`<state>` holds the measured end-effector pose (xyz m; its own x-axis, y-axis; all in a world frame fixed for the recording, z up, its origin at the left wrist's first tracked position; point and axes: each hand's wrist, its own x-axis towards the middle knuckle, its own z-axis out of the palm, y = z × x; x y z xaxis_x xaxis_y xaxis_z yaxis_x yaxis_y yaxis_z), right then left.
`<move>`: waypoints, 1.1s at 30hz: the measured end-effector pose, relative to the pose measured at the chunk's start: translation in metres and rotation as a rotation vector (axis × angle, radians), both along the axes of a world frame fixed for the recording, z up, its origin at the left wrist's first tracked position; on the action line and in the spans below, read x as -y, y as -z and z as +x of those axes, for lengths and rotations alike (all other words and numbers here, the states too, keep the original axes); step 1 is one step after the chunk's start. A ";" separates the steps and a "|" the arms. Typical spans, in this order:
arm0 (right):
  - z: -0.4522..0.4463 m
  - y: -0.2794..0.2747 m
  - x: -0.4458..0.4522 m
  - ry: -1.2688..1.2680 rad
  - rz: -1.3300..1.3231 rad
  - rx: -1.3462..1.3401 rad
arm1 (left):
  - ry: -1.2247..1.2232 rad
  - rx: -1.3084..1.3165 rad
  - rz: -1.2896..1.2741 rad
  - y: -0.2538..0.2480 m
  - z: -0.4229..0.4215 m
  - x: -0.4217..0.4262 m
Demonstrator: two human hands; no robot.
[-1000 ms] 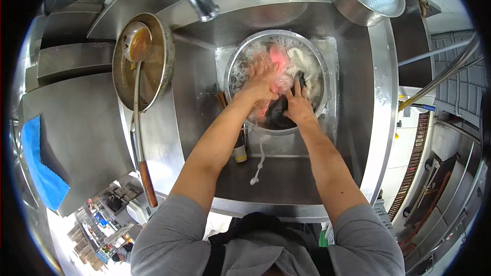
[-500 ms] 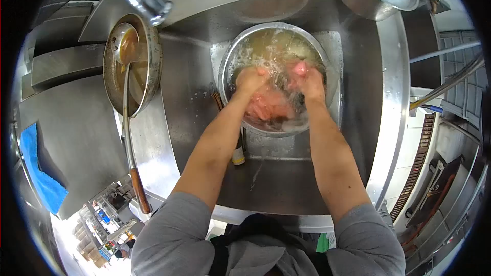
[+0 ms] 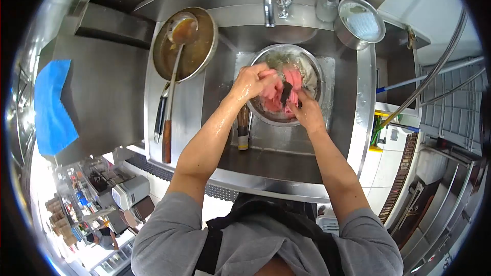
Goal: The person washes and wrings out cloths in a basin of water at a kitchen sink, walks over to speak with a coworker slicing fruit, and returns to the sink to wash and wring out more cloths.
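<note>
A round metal bowl (image 3: pixel 321 66) of cloudy water stands in the steel sink (image 3: pixel 286 159). Wet pink cloth (image 3: pixel 271 92), or something that looks like it, is bunched up in the bowl, with a dark patch (image 3: pixel 286 92) in its middle. My left hand (image 3: pixel 250 81) is wrapped round the pink cloth at the bowl's left rim. Lower on the right side, my right hand (image 3: pixel 308 111) grips the cloth's other side, fingers partly hidden by it. Something pale (image 3: pixel 309 74) lies in the water behind the cloth.
A brush-like tool (image 3: pixel 243 133) leans left of the bowl. On the left ledge sits a wide pan (image 3: pixel 210 53) with a ladle (image 3: pixel 176 66). The faucet (image 3: pixel 269 0), soap bottle (image 3: pixel 327 5) and metal pot (image 3: pixel 350 33) are behind. A blue cloth (image 3: pixel 53 107) lies far left.
Both hands were down in the splashing water; now they hold the pink cloth higher, bunched between them. The head view has shifted, showing more of the faucet and pan.
</note>
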<state>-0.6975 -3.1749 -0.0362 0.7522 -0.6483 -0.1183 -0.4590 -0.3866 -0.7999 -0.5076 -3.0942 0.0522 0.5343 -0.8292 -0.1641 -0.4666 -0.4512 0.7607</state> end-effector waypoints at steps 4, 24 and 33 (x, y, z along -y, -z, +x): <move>0.046 -0.053 0.006 -0.028 0.061 0.297 | 0.034 -0.064 -0.111 -0.070 -0.008 0.000; 0.003 0.017 0.025 0.103 -0.100 -0.224 | -0.394 -1.352 -0.336 0.024 -0.060 0.001; -0.011 -0.093 -0.017 -0.012 -0.278 0.253 | -0.294 -1.111 -0.282 -0.040 -0.055 0.018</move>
